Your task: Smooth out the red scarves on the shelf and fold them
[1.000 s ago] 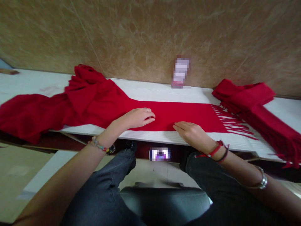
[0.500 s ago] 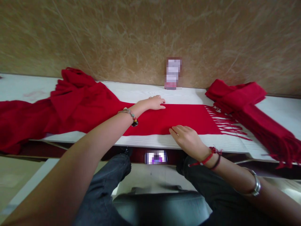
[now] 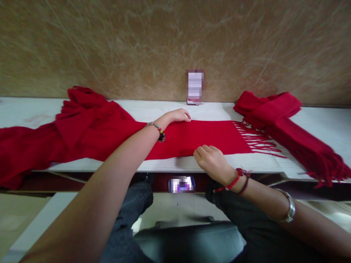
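A red fringed scarf (image 3: 208,135) lies flat across the white tabletop, its tassels spread to the right. My left hand (image 3: 181,114) is at its far edge, fingers curled down and closed on the cloth there. At the near edge, my right hand (image 3: 210,159) has its fingers folded in around the border; the fingertips are hidden. Leftward, the cloth runs into a loose, rumpled red heap (image 3: 90,128). A second red scarf (image 3: 274,109), folded over itself with its fringe toward me, rests beside the tassels.
A small blurred upright card or phone (image 3: 195,87) leans against the brown marbled wall (image 3: 137,44). On a dark shelf below the white tabletop (image 3: 164,166) sits a lit phone (image 3: 181,184). My legs and a dark seat (image 3: 189,241) are below.
My left hand's fingers, earlier more spread over the cloth, have curled in at the far edge. My right hand has closed more tightly at the near edge. The view has shifted slightly.
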Demonstrator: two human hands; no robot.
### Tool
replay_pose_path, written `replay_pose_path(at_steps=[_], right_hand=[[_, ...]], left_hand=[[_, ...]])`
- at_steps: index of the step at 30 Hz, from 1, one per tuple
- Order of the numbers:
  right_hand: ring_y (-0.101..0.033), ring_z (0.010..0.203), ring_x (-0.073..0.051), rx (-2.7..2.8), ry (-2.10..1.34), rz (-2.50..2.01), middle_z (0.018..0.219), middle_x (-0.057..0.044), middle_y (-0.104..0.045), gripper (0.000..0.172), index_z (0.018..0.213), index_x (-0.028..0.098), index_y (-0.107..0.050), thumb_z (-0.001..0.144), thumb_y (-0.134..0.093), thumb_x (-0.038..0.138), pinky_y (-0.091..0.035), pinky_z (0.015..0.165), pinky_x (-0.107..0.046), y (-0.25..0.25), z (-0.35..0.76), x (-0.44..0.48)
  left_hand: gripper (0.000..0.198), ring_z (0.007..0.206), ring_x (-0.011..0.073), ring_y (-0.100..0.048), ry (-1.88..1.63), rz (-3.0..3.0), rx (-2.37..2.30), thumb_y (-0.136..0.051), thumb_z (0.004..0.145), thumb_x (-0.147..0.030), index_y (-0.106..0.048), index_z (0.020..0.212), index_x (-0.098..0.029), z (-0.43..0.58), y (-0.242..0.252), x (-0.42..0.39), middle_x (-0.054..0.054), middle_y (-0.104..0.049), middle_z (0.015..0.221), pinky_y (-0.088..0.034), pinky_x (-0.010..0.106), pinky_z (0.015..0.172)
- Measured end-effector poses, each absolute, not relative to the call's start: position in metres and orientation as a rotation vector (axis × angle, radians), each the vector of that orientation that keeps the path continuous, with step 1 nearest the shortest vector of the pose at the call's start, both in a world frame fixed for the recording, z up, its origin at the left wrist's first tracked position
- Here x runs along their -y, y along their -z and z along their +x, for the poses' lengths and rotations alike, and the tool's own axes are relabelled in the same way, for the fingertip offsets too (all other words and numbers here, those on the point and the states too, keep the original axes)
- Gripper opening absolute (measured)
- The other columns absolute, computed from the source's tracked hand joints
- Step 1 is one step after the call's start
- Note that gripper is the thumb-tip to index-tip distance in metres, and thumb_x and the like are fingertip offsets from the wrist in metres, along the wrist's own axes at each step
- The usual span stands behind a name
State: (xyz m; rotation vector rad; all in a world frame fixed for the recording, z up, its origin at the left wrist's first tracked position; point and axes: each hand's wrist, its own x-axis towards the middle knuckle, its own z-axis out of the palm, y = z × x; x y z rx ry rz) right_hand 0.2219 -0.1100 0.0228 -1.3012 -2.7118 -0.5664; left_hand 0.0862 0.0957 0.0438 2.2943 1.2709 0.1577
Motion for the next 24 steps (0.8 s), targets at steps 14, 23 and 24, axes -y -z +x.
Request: replay_pose_path(at_steps=[14,23,24], right_hand=[[-0.048,0.072,-0.019,2.652,0.703,-1.196,0.078,-0.007,-0.057,0.018,0.086,0.013,-0.060,0.085,-0.044,0.006,-0.027,0.057,-0.032,-0.017,0.215,0.106],[-0.047,0.064,-0.017,2.572,0.743,-1.071,0.071,-0.006,-0.056,0.020,0.085,0.013,-0.060,0.087,-0.041,0.007,-0.030,0.057,-0.031,-0.017,0.214,0.101],[-0.047,0.065,-0.017,2.536,0.740,-1.074,0.071,-0.005,-0.057,0.020,0.090,0.013,-0.060,0.088,-0.040,0.008,-0.031,0.058,-0.031,-0.018,0.216,0.100]], left_hand=[[0.041,0.063,0.0127,-0.049,-0.287,2.089,-1.269,-0.061,0.058,-0.028,-0.067,0.095,-0.013,0.060,-0.032,-0.105,0.001,-0.062,0.072,-0.036,0.022,0.059],[0.030,0.061,0.0114,-0.051,-0.528,1.799,-1.224,-0.065,0.059,-0.020,-0.067,0.088,-0.015,0.066,-0.043,-0.089,-0.001,-0.062,0.068,-0.038,0.023,0.061],[0.030,0.064,0.0114,-0.052,-0.571,1.772,-1.194,-0.065,0.059,-0.020,-0.067,0.089,-0.016,0.066,-0.045,-0.088,0.000,-0.064,0.072,-0.039,0.024,0.064]])
